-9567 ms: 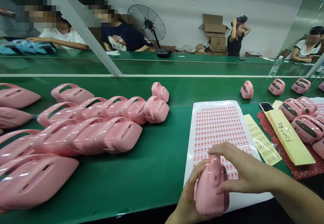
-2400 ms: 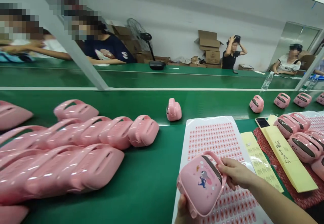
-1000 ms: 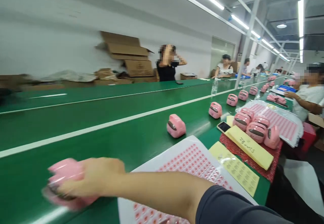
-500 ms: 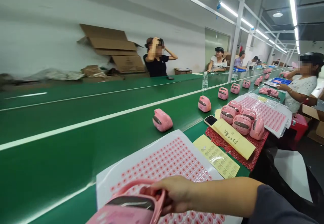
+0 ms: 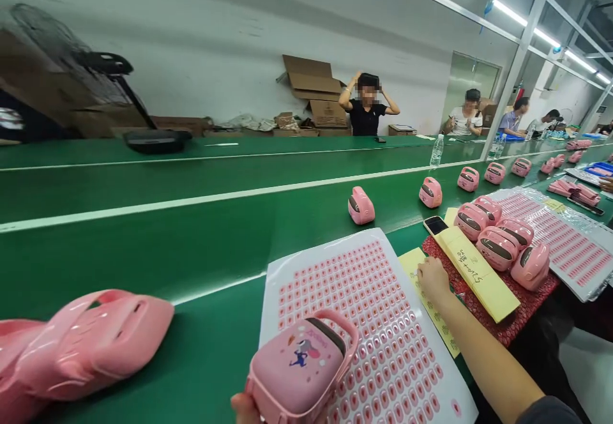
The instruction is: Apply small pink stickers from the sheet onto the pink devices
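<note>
At the bottom, my left hand (image 5: 246,408) grips a pink case with a handle (image 5: 299,363) by its lower left edge; only a little of this hand shows. The case bears a cartoon print and a dark strip beneath its handle. It is tilted above a white sheet of small red-and-pink stickers (image 5: 335,271). My right hand (image 5: 433,278) rests on a yellow label sheet (image 5: 410,261), fingers bent and pressed together at it. Whatever lies between those fingertips is too small to make out.
More pink cases (image 5: 96,341) lie at left. One pink case (image 5: 361,205) stands ahead on the green table (image 5: 191,245). At right are a phone (image 5: 435,225), a folded yellow paper (image 5: 474,271) and grouped cases (image 5: 498,246). A water bottle (image 5: 437,151) and several people are beyond.
My right hand has left the case's handle and moved to the yellow label sheet. The case now sits in my left hand, print upward. The view has swung left.
</note>
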A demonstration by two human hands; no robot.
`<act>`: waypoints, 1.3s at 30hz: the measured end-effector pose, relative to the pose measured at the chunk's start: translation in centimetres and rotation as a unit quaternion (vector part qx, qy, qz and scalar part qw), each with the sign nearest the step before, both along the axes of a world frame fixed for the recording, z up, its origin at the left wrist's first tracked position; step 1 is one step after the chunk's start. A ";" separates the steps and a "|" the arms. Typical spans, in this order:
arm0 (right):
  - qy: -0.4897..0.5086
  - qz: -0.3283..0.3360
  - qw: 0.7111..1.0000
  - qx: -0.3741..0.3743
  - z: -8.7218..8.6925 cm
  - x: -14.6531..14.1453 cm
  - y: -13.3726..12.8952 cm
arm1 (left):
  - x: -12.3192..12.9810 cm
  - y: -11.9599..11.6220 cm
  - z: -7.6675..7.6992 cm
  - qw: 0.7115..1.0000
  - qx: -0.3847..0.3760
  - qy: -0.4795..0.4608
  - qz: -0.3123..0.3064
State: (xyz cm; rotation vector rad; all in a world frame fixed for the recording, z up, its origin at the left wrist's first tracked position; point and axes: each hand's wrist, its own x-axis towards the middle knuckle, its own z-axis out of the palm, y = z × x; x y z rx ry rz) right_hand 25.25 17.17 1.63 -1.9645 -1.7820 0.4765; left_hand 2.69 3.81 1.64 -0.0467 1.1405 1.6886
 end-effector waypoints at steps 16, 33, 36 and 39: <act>0.202 0.003 0.978 -0.055 -0.9 1.3 0.0 | -0.3 -0.2 -2.6 0.993 0.082 -0.077 -0.034; 0.419 0.280 0.859 -0.087 7.2 -6.3 -8.9 | 3.5 -0.7 2.8 0.995 0.065 0.073 -0.009; 0.381 0.274 0.878 -0.094 7.3 -7.6 -9.5 | 4.0 -0.9 3.2 0.993 0.074 0.091 0.000; 0.363 0.262 0.889 -0.094 7.0 -8.1 -9.5 | 4.0 -1.1 3.4 0.992 0.075 0.104 0.011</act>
